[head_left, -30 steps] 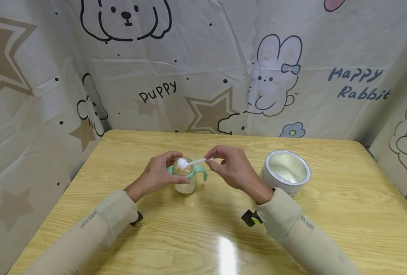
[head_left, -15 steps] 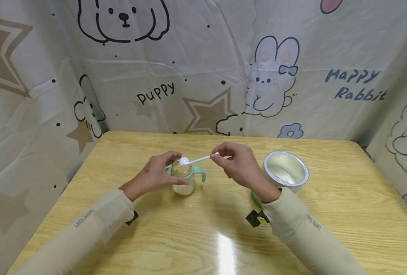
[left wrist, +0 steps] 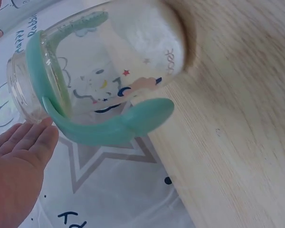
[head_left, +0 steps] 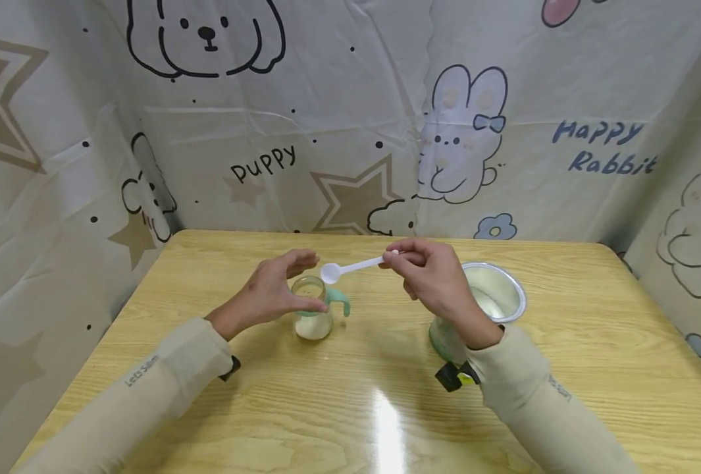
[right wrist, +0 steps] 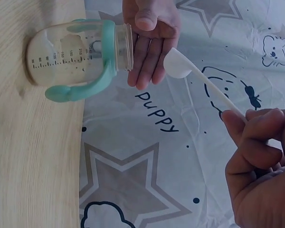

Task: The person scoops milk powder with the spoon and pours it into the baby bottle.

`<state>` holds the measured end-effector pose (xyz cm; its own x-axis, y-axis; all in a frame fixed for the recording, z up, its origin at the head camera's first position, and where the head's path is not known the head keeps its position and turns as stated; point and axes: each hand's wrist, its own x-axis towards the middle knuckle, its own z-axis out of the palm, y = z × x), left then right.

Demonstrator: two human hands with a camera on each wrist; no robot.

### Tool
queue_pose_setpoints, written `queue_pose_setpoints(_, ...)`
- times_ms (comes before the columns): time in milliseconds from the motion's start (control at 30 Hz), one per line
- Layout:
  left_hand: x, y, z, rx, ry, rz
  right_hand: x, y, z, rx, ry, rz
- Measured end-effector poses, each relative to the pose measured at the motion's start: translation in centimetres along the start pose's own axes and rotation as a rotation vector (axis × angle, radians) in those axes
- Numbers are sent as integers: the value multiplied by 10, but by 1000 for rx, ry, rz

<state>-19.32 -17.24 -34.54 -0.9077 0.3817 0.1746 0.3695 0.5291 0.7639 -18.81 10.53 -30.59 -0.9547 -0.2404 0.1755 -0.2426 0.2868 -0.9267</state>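
A clear feeding bottle (head_left: 312,326) with a mint-green collar and handles stands upright on the table, its mouth uncovered. Pale powder lies in its bottom, plain to see in the left wrist view. My left hand (head_left: 270,289) is spread beside the bottle's neck, fingers straight and thumb apart, not gripping it. Between thumb and fingertips, my right hand (head_left: 430,273) pinches the end of the handle of a white measuring scoop (right wrist: 178,64). The scoop's bowl hangs just above and to the right of the bottle's mouth, hollow side showing in the head view.
An uncovered tin (head_left: 517,306) of pale powder stands at the right, partly behind my right wrist. Its lower side looks green. A printed curtain (head_left: 338,118) rises behind the wood-grain table (head_left: 303,408).
The scoop has moved from over the bottle's mouth up to the right and turned from bowl-down to hollow side showing. My left fingers have spread away from the bottle's neck.
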Motion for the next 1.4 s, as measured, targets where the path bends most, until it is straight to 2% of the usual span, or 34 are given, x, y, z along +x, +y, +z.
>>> queue_pose_setpoints(267, 6, 5, 3, -19, -11, 26, -5, -2, -13, 20, 38, 45)
queue_pose_setpoints(767, 14, 17, 12, -47, -14, 42, -11, 0, -32, 12, 83, 44)
queue_pose_setpoints(1267, 20, 23, 16, -45, -30, 45, -18, -3, -47, -112, 116, 60)
queue_pose_setpoints(1400, 23, 26, 18, -46, -40, 45, -19, -1, -51, -95, 120, 49)
